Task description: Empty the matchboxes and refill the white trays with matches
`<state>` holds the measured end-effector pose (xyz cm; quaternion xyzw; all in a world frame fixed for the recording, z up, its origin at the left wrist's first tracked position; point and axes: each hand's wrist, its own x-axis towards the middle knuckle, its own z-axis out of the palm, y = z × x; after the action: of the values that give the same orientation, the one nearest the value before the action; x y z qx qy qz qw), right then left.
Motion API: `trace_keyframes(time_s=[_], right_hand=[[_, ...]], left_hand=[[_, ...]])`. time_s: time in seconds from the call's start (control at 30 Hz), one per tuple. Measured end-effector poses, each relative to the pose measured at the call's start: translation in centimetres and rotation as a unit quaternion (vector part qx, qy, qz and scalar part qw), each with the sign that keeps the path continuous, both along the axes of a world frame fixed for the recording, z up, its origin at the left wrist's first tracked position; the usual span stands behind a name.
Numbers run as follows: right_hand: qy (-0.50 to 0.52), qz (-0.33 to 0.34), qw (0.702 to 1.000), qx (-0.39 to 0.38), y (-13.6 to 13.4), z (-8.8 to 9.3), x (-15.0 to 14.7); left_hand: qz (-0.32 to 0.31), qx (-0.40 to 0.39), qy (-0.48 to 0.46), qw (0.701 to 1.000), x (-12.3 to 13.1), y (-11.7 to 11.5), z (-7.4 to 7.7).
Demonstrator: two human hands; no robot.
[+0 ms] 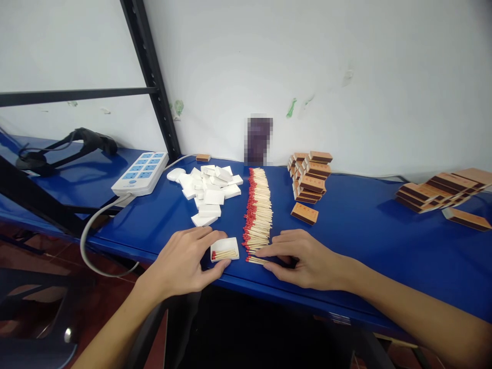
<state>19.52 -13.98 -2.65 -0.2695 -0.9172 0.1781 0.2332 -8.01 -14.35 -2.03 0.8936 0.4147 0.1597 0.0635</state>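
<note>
the left hand (188, 259) held a white tray (227, 243); the right hand (307, 261) pinched matches (254, 260) by their right ends, seemingly the best hold: likely light, stiff, easily snapped.

Nearest matches (253, 260), ends hidden behind the right hand (307, 259); dark object (259, 141) at the wall (226, 66), blurred beyond recognition.

A small, open white tray (226, 243) sits near the blue table's (365, 220) front edge, red-headed matches (226, 254) lying lengthwise inside. Just right, a dense row of loose matches (259, 205) stretches backward, heads left, with a small bunch (253, 260) nearest.
</note>
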Motion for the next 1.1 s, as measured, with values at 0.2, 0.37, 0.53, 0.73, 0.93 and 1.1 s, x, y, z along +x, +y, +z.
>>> trace_keyframes(time_s=[0.2,0.37,0.53,0.73,0.93,1.1], right_hand=[[0.004,-0.012,1.0,0.002,-0.15,0.21,-0.1],[-0.004,-0.019,1.0,-0.006,-0.2,0.35,-0.2],[0.003,-0.014,1.0,-0.004,-0.14,0.22,-0.14],[0.006,-0.004,1.0,-0.012,-0.01,0.05,-0.06],[0.025,-0.023,0.999,-0.004,-0.09,0.04,-0.06],[0.007,-0.03,1.0,-0.004,-0.12,0.15,-0.16]], left_hand=[[0.001,0.0,0.002,1.0,-0.02,-0.03,0.05],[0.002,-0.001,-0.001,1.0,0.01,0.0,0.02],[0.002,-0.003,0.001,1.0,-0.03,0.0,-0.04],[0.005,0.0,0.002,1.0,-0.03,-0.09,0.01],[0.002,0.0,0.0,1.0,-0.03,0.02,-0.05],[0.002,0.002,-0.001,1.0,-0.03,0.04,-0.06]])
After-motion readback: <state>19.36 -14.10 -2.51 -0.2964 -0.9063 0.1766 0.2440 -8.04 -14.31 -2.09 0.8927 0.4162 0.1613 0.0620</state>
